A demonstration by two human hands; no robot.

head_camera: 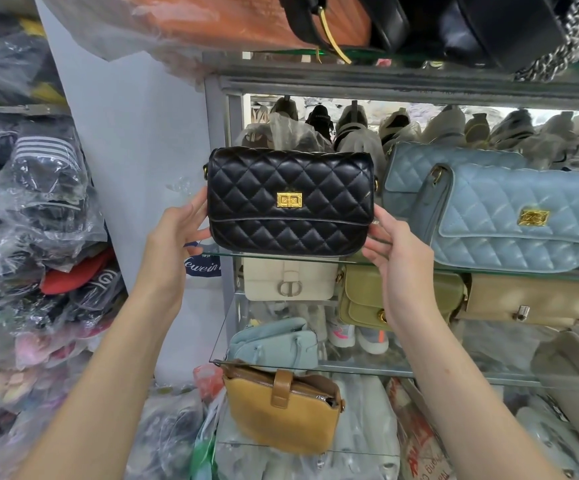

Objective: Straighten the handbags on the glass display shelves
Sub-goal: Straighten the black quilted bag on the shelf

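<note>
— Forearms [115, 358] rise from below. What do the hands have?

— The left hand [177, 233] and right hand [399, 247] each pinch a lower end of the black quilted handbag [290, 188] between thumb and fingers. It stands upright at the left end of the glass shelf [225, 253].

— How do I finish well?

— Keep both grips even, face the gold clasp [290, 201] forward, seat the base back from the edge, and keep it clear of the leaning blue quilted handbag [523, 244].
</note>
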